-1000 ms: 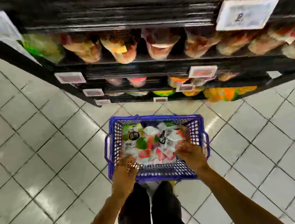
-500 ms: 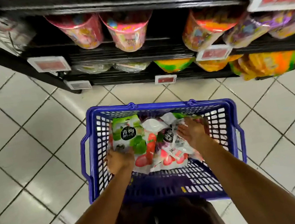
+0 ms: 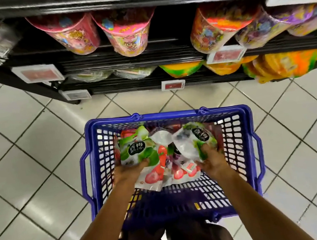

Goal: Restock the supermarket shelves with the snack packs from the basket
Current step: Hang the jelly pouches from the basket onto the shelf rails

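Left hand (image 3: 128,171) grips green pack (image 3: 135,151); right hand (image 3: 214,160) grips white-green pack (image 3: 191,142), inside blue basket (image 3: 165,116).

My left hand (image 3: 129,172) grips a green snack pack (image 3: 135,150) by its bottom edge, inside the blue basket (image 3: 165,116). My right hand (image 3: 213,161) grips a green and white pack (image 3: 193,139) just beside it. Packs with red fruit (image 3: 154,176) lie under both. The basket sits on the white tile floor (image 3: 29,154), near dark shelves (image 3: 147,60) with pink tubs (image 3: 126,34).
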Action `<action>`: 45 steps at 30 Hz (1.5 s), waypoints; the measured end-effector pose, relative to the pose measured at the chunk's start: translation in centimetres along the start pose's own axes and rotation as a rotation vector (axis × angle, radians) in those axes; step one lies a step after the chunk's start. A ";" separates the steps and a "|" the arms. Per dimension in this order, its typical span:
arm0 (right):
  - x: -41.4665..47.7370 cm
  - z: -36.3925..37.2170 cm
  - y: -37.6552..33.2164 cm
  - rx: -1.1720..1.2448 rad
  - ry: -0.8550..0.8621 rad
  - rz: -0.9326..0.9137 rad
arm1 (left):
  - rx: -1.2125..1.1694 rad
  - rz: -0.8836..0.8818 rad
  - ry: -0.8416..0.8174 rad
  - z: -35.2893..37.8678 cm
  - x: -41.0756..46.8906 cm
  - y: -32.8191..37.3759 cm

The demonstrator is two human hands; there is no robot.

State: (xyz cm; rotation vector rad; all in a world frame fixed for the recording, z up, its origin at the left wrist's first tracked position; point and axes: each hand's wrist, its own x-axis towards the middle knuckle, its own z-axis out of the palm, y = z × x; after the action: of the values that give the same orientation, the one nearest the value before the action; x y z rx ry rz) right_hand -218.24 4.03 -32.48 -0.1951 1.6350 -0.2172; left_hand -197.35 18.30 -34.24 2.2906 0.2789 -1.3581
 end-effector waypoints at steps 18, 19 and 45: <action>1.0 -2.4 0.1 -0.122 -0.083 -0.041 | -0.437 -0.291 -0.379 1.1 0.1 2.7; 0.2 -2.5 -0.1 -0.107 -0.120 -0.037 | -0.415 -0.293 -0.400 0.6 -0.5 2.8; -63.6 -2.6 -24.3 -0.083 -0.538 -1.072 | -0.514 0.966 -0.311 -29.2 -59.2 28.8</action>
State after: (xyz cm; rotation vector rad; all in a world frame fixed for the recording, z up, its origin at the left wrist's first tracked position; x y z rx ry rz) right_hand -216.22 -3.14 35.24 -1.0935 0.8703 -0.8268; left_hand -192.42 10.65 37.17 1.4140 -0.4773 -0.9329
